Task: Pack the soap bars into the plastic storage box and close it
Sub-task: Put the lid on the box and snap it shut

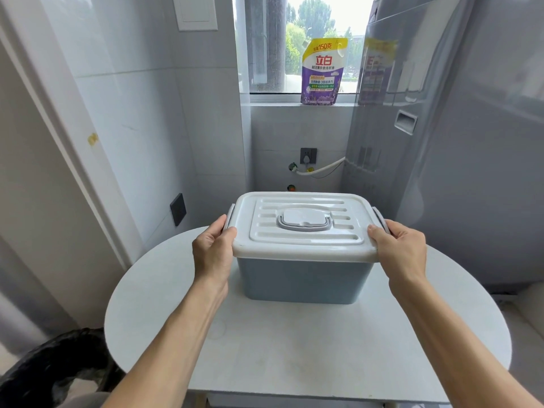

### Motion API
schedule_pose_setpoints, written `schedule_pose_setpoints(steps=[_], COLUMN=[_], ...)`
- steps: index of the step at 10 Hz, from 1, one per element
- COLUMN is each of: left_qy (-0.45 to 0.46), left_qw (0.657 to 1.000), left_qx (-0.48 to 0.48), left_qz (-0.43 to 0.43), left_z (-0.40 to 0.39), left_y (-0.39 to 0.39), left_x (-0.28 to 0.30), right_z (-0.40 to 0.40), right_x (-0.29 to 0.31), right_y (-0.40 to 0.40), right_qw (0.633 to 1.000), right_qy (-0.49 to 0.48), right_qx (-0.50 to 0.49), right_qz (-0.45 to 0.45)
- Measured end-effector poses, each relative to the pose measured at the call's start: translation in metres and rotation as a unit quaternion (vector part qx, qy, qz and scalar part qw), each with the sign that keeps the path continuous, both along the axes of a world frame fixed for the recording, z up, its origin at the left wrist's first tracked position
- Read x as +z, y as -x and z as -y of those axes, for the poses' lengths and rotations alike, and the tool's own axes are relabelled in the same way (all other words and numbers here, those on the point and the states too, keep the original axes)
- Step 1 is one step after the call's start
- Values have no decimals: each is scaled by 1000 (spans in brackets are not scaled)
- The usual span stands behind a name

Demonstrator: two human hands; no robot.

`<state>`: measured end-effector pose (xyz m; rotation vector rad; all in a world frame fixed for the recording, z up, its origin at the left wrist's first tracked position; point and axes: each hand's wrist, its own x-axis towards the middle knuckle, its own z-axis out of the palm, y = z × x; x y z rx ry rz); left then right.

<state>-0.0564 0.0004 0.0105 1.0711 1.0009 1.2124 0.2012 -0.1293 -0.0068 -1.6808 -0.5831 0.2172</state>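
Note:
A blue-grey plastic storage box (300, 281) stands on the far half of a round white table (265, 348). Its white ribbed lid (303, 240) lies on top, with a grey carry handle folded flat in the middle. My left hand (213, 248) grips the lid's left end, thumb on top and fingers around the grey side latch (229, 214). At the right end my right hand (400, 245) holds the lid and the other latch (379, 217) the same way. No soap bars are visible; the box's inside is hidden.
A purple and yellow detergent pouch (322, 72) stands on the window sill. A grey washing machine (456, 142) rises at the right, with a white hose (321, 167) and a wall socket behind the table. A dark object (59, 369) lies on the floor at lower left.

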Motion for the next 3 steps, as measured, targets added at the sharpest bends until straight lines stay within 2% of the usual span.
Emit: schedule_pose_setpoints(steps=[3], left_qy=[-47], left_qw=[998], left_qx=[5], left_qz=[-51], left_z=[8], left_y=[-1], left_x=[7], right_z=[4], right_x=[2], right_y=[0], right_qw=[999], right_qy=[17], right_qx=[17], right_qz=[27])
